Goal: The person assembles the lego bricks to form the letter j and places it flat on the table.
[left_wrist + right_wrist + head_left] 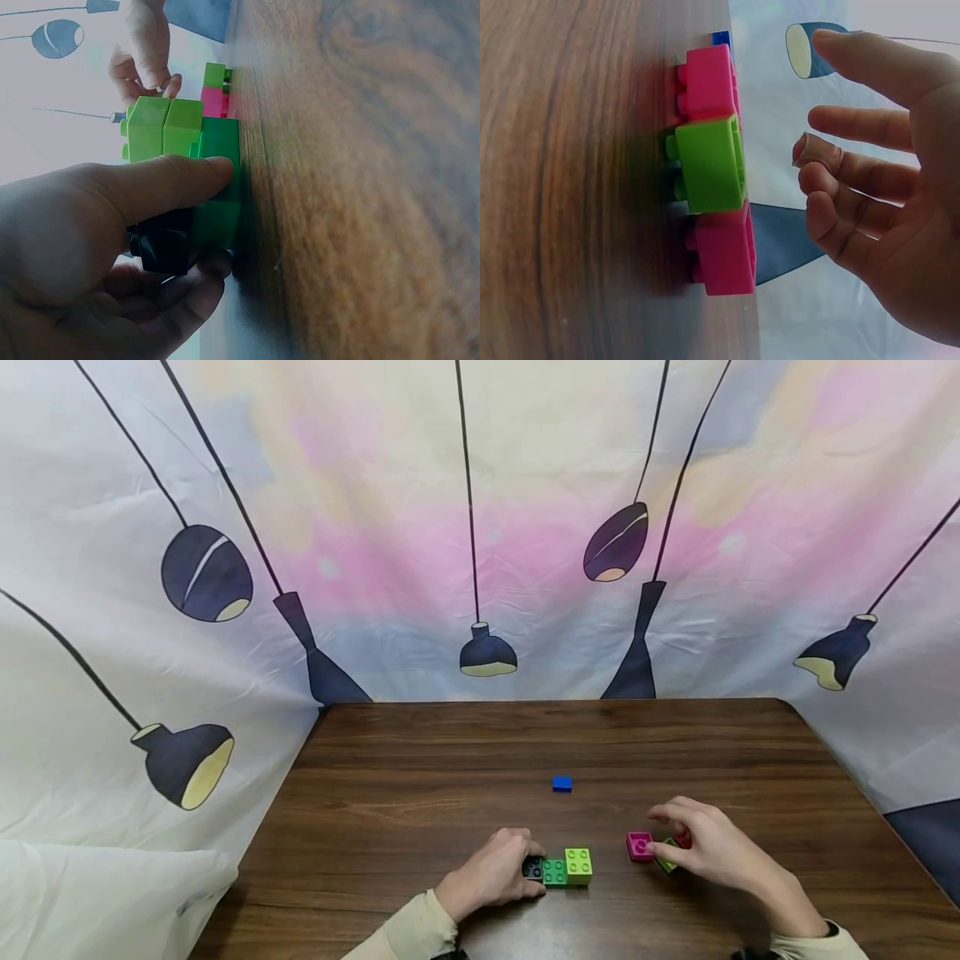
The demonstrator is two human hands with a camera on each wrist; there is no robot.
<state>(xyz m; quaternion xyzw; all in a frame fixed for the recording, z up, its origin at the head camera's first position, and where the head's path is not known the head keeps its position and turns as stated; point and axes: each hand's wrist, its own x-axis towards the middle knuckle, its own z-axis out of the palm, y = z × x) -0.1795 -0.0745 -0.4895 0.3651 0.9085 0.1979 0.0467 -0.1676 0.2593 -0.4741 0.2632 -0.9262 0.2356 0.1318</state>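
My left hand point(491, 872) grips a joined set of toy building bricks near the table's front, thumb on one side and fingers on the other. Dark green bricks point(217, 154) form its base, with a black brick point(166, 241) and lime green bricks point(165, 127) on top. Just above another group, my right hand point(900, 172) hangs with fingers loosely bent and nothing in them. That group is a lime green brick point(712, 165) between two pink bricks point(727, 255), studs facing the table. In the head view the right hand partly covers them.
A small blue brick point(562, 784) lies farther back on the brown wooden table point(420, 760). Printed fabric point(405, 527) with painted lamps hangs behind the table and along its sides. One finger of the right hand wears a bandage point(817, 152).
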